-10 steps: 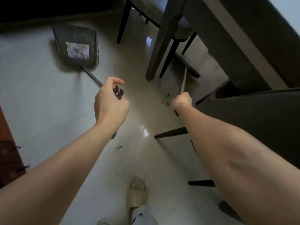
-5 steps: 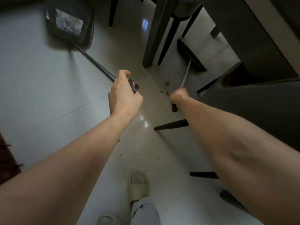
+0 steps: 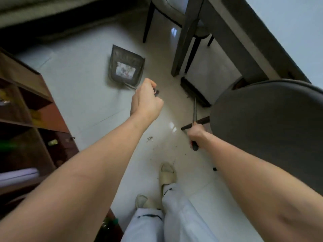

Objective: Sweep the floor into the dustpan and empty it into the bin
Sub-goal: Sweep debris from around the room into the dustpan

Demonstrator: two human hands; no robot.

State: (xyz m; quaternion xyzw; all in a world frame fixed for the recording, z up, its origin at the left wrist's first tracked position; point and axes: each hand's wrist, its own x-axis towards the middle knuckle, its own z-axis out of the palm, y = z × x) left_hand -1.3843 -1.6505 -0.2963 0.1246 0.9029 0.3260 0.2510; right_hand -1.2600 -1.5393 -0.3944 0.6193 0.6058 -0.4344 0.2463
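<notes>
A dark long-handled dustpan (image 3: 126,65) stands on the pale tiled floor at upper centre, with a white scrap of litter inside it. My left hand (image 3: 146,100) grips the top of its handle. My right hand (image 3: 197,133) grips the thin handle of a broom (image 3: 194,109), whose dark bristle head (image 3: 193,92) rests on the floor beside the table leg. Small dark crumbs of dirt (image 3: 150,139) lie scattered on the tiles between my hands and my feet. No bin is in view.
A grey padded chair (image 3: 269,130) crowds the right side, its black legs reaching toward the broom. A dark table (image 3: 232,37) and a second chair (image 3: 167,11) stand at the top. A brown shelf unit (image 3: 29,123) lines the left. My slippered feet (image 3: 167,173) stand below.
The dustpan has come in from the upper left toward the centre. The broom head has been drawn nearer, and my right hand has pulled back and lower. The view has swung to show the shelves.
</notes>
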